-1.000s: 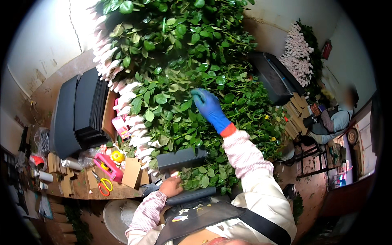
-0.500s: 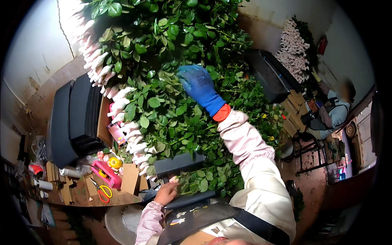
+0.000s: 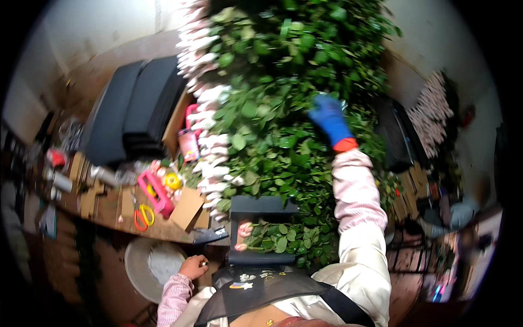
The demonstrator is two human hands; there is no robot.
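My right hand (image 3: 329, 113), in a blue glove with a red cuff, reaches out over a deep pile of leafy rose stems (image 3: 289, 131). Motion smears its fingers among the leaves. White-sleeved flower heads (image 3: 210, 117) line the left side of the pile. Bare and curled, my left hand (image 3: 194, 267) hangs beside the table's front edge near a pale bucket; whatever lies between its fingertips is too small to name. Close to my body, pink roses (image 3: 245, 229) lie with their leafy stems in a dark holder (image 3: 264, 204) with raised sides.
On the table at left are yellow-and-orange scissors (image 3: 144, 217), a pink tape dispenser (image 3: 155, 193), cardboard pieces (image 3: 188, 208) and stacked dark panels (image 3: 133, 109). A pale bucket (image 3: 136, 267) stands below the edge. Far right, a blurred person (image 3: 463, 212) sits near more sleeved flowers (image 3: 433, 111).
The view has swung, shifting the scene rightward. My left hand has left the roses by the holder and moved left toward the bucket. My right hand remains over the leaves.
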